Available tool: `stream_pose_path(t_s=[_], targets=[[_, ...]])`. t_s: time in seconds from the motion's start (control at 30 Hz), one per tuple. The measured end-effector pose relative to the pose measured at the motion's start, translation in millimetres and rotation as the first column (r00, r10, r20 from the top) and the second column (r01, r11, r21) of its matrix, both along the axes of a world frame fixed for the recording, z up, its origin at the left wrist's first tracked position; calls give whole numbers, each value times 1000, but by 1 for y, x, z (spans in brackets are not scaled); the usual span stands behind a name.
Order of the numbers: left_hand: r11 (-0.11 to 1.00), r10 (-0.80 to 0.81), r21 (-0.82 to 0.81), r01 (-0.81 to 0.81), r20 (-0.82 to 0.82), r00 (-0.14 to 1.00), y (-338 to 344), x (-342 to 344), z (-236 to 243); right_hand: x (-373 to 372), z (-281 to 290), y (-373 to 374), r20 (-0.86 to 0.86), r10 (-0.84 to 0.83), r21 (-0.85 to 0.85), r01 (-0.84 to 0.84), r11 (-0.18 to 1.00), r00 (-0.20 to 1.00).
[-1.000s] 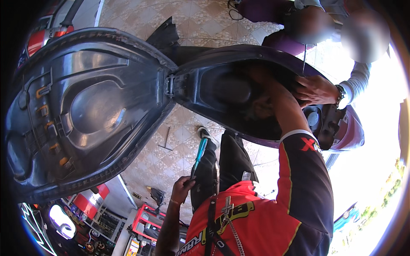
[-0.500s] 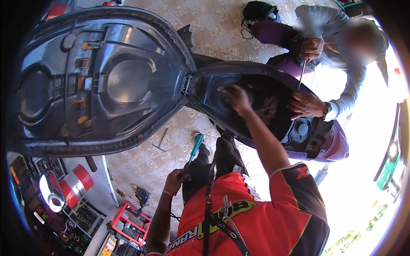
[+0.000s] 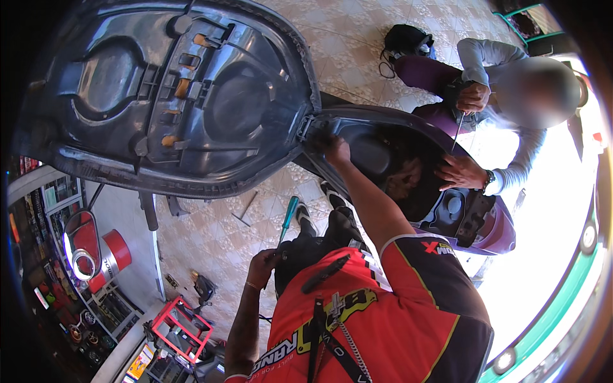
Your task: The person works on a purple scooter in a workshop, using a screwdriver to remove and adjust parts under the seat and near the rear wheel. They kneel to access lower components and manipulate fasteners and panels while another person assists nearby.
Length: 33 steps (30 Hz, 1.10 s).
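My left hand (image 3: 260, 268) is closed around the shaft end of a screwdriver, whose teal handle (image 3: 290, 210) points away from me. My right hand (image 3: 337, 152) reaches to the hinge end of the open scooter storage compartment (image 3: 370, 153). Its fingers are dark and blurred there, so their grip is hidden. The raised scooter seat (image 3: 236, 108) shows its black underside, joined to the compartment by a hinge (image 3: 305, 127). Across the scooter, a person's hand (image 3: 472, 97) holds a thin metal-shafted tool (image 3: 458, 131) upright at the body's edge; their other hand (image 3: 463, 172) rests on the rim.
A T-shaped metal tool (image 3: 244, 210) lies on the tiled floor. To the left stand a red and white drum (image 3: 115, 255), a round-lensed mirror-like part (image 3: 83, 246) and a red metal frame cart (image 3: 182, 329). A black bag (image 3: 407, 43) sits beyond the scooter.
My right hand has moved left, from inside the compartment to its hinge end. The view has shifted, with the seat now higher in it. The left hand still holds the screwdriver.
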State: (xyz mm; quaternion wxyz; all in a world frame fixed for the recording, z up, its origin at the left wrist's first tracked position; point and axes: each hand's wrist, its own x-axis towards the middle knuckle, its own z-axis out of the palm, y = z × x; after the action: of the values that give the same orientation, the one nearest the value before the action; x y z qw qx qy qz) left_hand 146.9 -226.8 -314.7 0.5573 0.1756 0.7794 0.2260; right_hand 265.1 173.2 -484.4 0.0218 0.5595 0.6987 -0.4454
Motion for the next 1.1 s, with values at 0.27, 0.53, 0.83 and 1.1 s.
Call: stream_pose_path(t_s=[0.27, 0.53, 0.83, 1.1], targets=[[999, 11, 53, -10, -23, 1000, -5, 0, -1, -17, -9, 8, 149, 142, 181, -169, 969, 979], [1000, 18, 26, -18, 18, 1000, -1, 1, 1, 0, -13, 8, 143, -302, -100, 317, 943, 943], [994, -38, 104, 37, 6, 999, 14, -12, 4, 194, -93, 2, 599, 669, 359, -894, 267, 440], [985, 11, 171, -15, 21, 1000, 15, -28, 10, 236, -108, -55, 528, 824, -338, -840, 426, 205]])
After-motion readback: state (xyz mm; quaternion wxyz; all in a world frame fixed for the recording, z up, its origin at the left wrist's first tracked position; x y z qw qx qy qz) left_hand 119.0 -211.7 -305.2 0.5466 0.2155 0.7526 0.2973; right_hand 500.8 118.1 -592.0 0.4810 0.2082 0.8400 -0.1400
